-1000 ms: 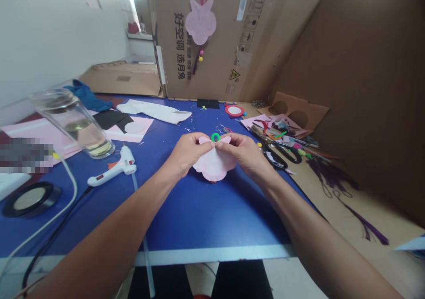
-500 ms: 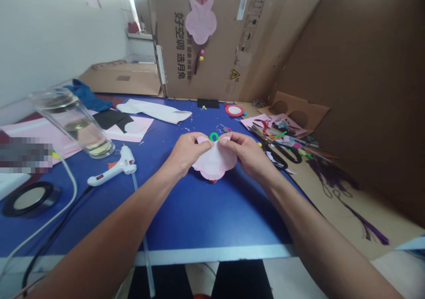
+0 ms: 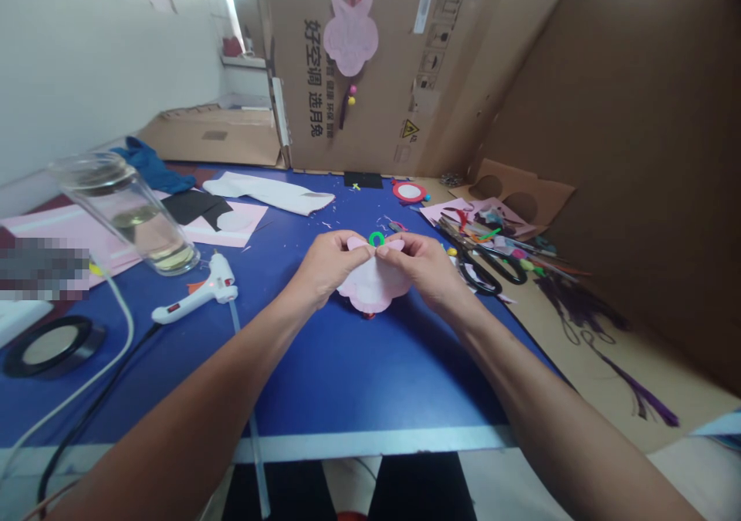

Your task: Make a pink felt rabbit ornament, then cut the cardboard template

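Note:
Between my two hands is a pale pink paper cut-out with a scalloped lower edge and two pointed tips on top. My left hand pinches its upper left part, thumb on the near face. On the upper right part my right hand does the same, and the two thumbs nearly meet at the middle. A small green ring stands up at the top edge between the fingertips. Something small and red peeks out under the bottom edge. Fingers behind the paper are hidden.
To the left lie a white glue gun, a glass bottle and a roll of black tape. On the right are black-handled scissors and purple tassels. A similar pink cut-out hangs on the cardboard behind.
My right thumb has slid slightly left, closer to the left one. The green ring has shifted a little to the right. The paper stays in both hands at nearly the same spot.

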{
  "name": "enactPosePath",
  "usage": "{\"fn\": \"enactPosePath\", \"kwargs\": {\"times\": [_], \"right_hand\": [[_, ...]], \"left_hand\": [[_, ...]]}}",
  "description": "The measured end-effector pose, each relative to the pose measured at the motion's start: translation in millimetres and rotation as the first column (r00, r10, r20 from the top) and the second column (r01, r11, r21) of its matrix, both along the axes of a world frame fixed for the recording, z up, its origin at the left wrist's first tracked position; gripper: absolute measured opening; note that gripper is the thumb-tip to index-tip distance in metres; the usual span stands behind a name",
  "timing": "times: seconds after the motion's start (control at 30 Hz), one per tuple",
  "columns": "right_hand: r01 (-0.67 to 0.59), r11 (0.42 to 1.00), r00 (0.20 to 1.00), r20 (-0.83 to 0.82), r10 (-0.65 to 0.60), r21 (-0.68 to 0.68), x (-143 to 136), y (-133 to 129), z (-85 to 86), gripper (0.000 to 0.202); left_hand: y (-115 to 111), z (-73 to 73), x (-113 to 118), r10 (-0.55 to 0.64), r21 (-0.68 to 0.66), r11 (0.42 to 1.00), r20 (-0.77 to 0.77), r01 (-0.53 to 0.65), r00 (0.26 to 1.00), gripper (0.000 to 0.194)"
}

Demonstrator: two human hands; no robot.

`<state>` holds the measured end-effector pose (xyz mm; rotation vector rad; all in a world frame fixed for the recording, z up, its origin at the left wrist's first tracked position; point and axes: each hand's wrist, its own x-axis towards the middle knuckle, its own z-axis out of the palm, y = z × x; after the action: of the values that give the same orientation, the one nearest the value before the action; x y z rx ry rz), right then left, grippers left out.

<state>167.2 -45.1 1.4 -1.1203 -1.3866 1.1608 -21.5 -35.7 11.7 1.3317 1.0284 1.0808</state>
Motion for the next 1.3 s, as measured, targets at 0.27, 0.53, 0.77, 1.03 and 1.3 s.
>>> {"fn": "enactPosePath", "kwargs": {"times": [0.27, 0.53, 0.77, 1.03, 1.3], "right_hand": [[0.008, 1.000, 0.998, -0.056, -0.009, -0.019, 3.0, 1.1, -1.1, 0.042], [0.002, 1.000, 0.992, -0.125, -0.001, 0.004, -0.4, 2.1, -4.7, 0.051], [0.050, 0.998, 0.992, -0.120, -0.046, 0.037, 2.4, 2.3, -5.6, 0.058], [0.017, 1.000, 0.998, -0.060, -0.016, 0.021, 5.3, 2.6, -4.6, 0.065], [0.007, 1.000, 0.999, -0.049, -0.006, 0.029, 6.9, 3.6, -5.9, 0.062]], "left_hand": [[2.8, 2.9, -0.7, 0.075, 0.025, 0.997, 0.094, -0.077, 0.993, 0.020], [3.0, -0.8, 1.3, 0.057, 0.039, 0.997, 0.067, -0.059, 0.996, 0.021], [2.0, -2.8, 3.1, 0.036, 0.051, 0.998, 0.035, -0.038, 0.999, 0.025], [3.0, -4.0, 0.4, 0.058, 0.036, 0.998, 0.013, -0.059, 0.998, 0.024], [2.8, -5.0, 0.1, 0.059, 0.039, 0.998, 0.014, -0.059, 0.998, 0.024]]}}
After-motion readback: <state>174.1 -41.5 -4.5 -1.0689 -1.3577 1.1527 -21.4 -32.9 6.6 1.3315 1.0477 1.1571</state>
